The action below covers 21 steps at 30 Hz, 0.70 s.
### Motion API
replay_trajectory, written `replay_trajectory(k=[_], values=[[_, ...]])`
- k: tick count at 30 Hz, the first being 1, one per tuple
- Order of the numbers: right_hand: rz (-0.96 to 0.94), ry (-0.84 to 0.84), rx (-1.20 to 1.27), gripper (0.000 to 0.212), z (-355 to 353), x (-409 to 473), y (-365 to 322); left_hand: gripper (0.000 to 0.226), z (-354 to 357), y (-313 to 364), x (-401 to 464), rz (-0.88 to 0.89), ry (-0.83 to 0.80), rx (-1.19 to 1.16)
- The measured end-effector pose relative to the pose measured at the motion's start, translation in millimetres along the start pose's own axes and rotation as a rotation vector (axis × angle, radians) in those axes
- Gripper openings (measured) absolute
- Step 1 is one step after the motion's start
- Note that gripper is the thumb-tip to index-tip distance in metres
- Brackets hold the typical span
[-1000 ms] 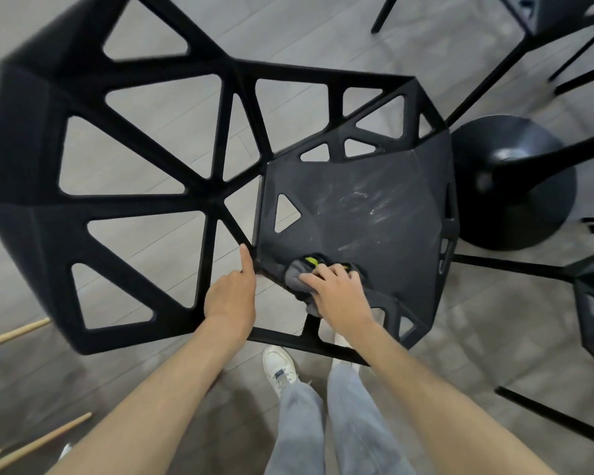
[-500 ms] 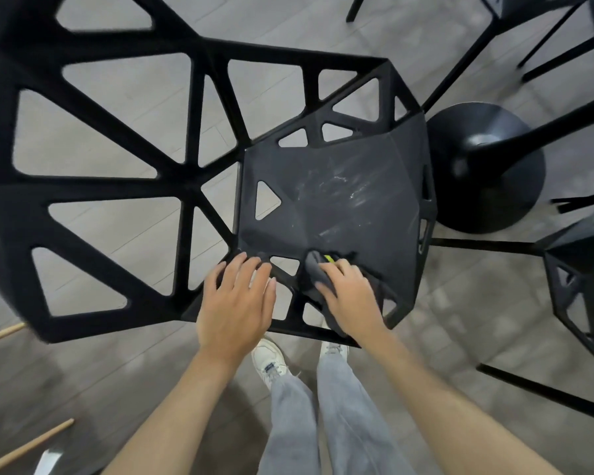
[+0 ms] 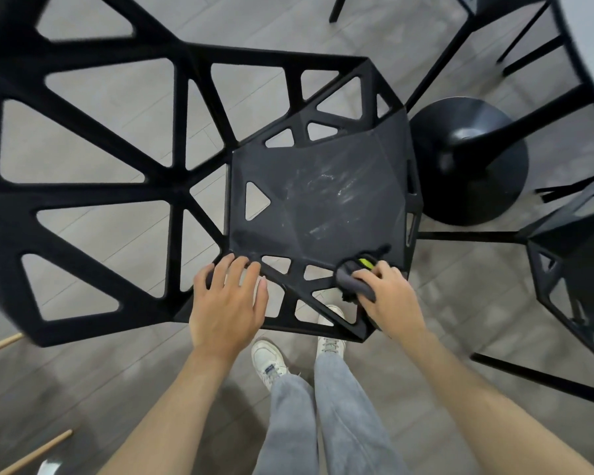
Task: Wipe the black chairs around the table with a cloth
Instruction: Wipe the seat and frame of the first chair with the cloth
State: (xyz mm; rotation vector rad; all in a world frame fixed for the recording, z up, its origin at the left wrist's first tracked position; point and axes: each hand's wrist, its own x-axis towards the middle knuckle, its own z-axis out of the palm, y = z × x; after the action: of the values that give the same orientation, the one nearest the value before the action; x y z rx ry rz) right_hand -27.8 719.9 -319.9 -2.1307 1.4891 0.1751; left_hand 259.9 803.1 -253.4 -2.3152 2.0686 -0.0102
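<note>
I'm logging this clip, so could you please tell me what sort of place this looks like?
Probably an indoor dining or café-style area: several black chairs stand around a pedestal table base on a grey plank floor.

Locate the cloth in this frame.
In the head view, the cloth is bunched under the right hand at the near right corner of the black chair seat.

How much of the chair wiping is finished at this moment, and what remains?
Nothing looks finished: the seat shows pale smears. In hand: the right hand presses the grey cloth on the seat's near edge, the left hand steadying the chair. Left: the seat and the second chair.
</note>
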Motion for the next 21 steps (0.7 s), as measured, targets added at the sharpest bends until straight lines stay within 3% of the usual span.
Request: replay_trajectory(k=[3,7,10,13,18,21], values=[[0.228,0.028,0.16,0.029,6.1,-25.8,-7.7,0.034,1.5,-0.9,-0.1,0.013,0.011,0.008],[0.276,0.062,0.141,0.027,26.1,-54.0,-41.9,0.035,2.8,0.3,-0.4,0.017,0.001,0.017],[0.295,0.147,0.125,0.024,28.6,-26.4,-49.6,0.035,3.7,0.5,-1.4,0.026,-0.007,0.023],[0.202,0.18,0.145,0.024,35.4,20.9,-68.9,0.034,3.7,0.9,-1.3,0.029,0.001,0.032],[-0.114,-0.001,0.062,0.031,55.3,73.7,-128.0,0.036,3.0,1.1,-1.0,0.035,-0.023,0.042],[-0.165,-0.009,-0.015,0.033,49.2,70.4,-108.0,0.036,2.2,0.3,-1.3,0.02,-0.028,0.045]])
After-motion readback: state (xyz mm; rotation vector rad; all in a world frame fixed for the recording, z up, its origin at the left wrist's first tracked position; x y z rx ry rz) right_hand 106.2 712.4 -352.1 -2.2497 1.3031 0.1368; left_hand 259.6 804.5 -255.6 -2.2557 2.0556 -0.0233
